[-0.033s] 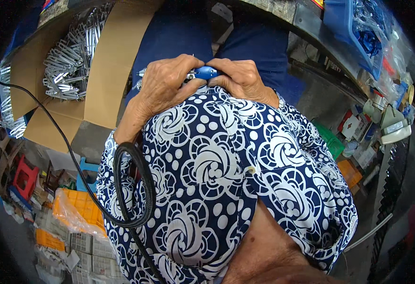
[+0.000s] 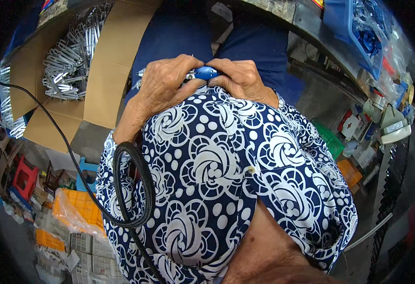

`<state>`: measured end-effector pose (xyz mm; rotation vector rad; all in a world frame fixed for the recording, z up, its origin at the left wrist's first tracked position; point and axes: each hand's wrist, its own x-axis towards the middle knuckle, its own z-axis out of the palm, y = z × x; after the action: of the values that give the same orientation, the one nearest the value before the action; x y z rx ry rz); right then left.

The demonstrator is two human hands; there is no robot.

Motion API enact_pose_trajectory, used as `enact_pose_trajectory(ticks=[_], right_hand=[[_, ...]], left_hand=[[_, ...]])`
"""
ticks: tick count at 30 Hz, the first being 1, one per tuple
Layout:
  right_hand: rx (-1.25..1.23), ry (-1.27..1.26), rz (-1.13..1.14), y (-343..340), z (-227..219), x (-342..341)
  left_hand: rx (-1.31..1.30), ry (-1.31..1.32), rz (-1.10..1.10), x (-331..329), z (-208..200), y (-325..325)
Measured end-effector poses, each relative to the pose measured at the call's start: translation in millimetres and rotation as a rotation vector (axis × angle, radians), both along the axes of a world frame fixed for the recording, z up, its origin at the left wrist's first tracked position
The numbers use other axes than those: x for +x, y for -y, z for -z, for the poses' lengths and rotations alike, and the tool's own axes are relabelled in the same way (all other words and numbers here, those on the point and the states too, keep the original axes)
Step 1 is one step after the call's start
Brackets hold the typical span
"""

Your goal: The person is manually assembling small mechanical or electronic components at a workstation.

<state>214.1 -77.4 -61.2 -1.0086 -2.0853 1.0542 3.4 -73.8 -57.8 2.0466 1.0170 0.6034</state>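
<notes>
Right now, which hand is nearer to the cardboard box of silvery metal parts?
Left. The left hand is just right of the cardboard box; the right hand is farther right, beyond the left one.

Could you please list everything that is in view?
Handheld item: one, blue and silver, upper centre
Cardboard box: one, brown, upper left
Metal pieces: many, silver, inside box
Cable: one, black, left of centre
Stools: two, red and blue, left
Crates: several, orange and pale, lower left
Bin: one, blue, upper right
Clutter: uncounted, mixed colours, right
Trousers: one pair, dark blue, top centre
Patterned shirt: one, navy and white, centre
Left grip: one, bare, on item's left
Right grip: one, bare, at item's right end
</notes>
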Motion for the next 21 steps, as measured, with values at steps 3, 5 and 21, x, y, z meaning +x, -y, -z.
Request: enact_pose_trajectory(ticks=[3,5,21], right_hand=[[-0.006,0.003,-0.007,2,2,4],[-0.012,0.005,-0.008,4,5,6],[-0.196,-0.069,0.063,7,5,18]], left_hand=[[0.019,0.036,0.005,3,2,0],[0.005,0.042,-0.001,6,6,2],[-0.009,0.046,-0.017,14,6,4]])
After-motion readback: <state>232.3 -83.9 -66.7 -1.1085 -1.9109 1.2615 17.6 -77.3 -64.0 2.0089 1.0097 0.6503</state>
